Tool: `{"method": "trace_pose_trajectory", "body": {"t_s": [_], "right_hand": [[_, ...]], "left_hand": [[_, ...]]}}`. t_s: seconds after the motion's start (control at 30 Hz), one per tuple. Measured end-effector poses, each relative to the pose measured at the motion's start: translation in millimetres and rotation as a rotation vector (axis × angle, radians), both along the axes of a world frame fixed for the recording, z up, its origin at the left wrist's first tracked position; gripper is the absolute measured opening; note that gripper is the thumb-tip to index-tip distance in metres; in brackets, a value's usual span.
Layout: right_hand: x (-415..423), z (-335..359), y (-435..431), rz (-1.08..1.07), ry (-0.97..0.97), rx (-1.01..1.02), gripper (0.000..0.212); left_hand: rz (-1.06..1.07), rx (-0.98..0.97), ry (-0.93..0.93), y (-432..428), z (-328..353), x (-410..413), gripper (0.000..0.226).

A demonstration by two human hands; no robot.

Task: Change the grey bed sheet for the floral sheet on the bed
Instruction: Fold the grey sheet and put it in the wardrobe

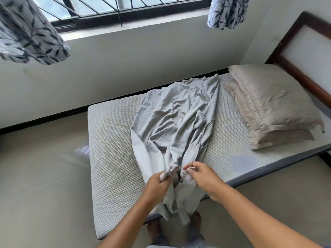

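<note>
Grey bed sheet (177, 119) lies bunched in a long crumpled strip across the bare mattress (114, 144), its near end hanging over the bed's front edge. Left hand (157, 181) has fingers clenched round a gathered fold of the sheet; right hand (202, 176) pinches a sheet edge between thumb and curled fingers. Two beige pillows (272, 104) sit stacked by the headboard (302, 68).

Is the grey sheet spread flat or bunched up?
Bunched up. The sheet lies crumpled in a strip across the bare mattress; the left hand and right hand grip its near end.
</note>
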State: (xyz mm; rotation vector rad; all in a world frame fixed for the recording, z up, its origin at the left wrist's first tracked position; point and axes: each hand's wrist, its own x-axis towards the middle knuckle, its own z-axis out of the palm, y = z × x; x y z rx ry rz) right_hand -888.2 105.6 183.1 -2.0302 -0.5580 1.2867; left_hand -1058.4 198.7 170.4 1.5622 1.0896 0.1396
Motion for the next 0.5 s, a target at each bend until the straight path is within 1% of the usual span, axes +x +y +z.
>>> {"method": "trace_pose_trajectory", "body": {"t_s": [0.03, 0.1, 0.13, 0.17, 0.2, 0.23, 0.27, 0.33, 0.4, 0.43, 0.5], "right_hand": [[-7.4, -1.2, 1.5, -0.035, 0.112, 0.014, 0.028], [-16.3, -4.9, 4.3, -0.193, 0.366, -0.020, 0.058], [-18.1, -8.0, 3.9, -0.233, 0.407, -0.053, 0.065], [-19.3, -7.6, 2.0, -0.212, 0.404, -0.058, 0.064], [-19.9, -6.6, -0.2, -0.155, 0.360, -0.054, 0.058], [-18.7, -5.6, -1.5, -0.117, 0.293, -0.036, 0.052], [-14.5, -5.0, -2.2, -0.108, 0.207, -0.021, 0.046], [1.4, 0.2, -1.2, -0.172, -0.013, -0.014, 0.038], [24.9, 10.2, 0.3, -0.233, -0.268, 0.034, 0.031], [37.6, 18.6, 0.6, -0.230, -0.373, 0.073, 0.028], [61.3, 28.4, -1.2, -0.169, -0.507, 0.085, 0.024]], "left_hand": [[-0.106, 0.058, 0.045, -3.7, 1.7, 2.6, 0.031], [-0.326, 0.223, 0.139, -10.1, 4.0, 6.1, 0.029], [-0.423, 0.306, 0.177, -12.3, 6.7, 6.9, 0.024], [-0.487, 0.361, 0.197, -12.9, 6.4, 7.1, 0.022], [-0.522, 0.361, 0.183, -12.5, 6.5, 6.9, 0.019], [-0.512, 0.304, 0.141, -11.0, 6.5, 6.0, 0.012], [-0.455, 0.235, 0.089, -7.3, 6.0, 3.2, 0.007], [-0.215, 0.117, 0.010, 7.1, 4.2, -6.6, 0.020], [0.067, 0.075, -0.040, 30.0, 3.4, -22.0, 0.037], [0.181, 0.077, -0.051, 43.1, 7.1, -30.6, 0.040], [0.345, 0.078, -0.101, 67.3, 16.4, -48.8, 0.032]]}}
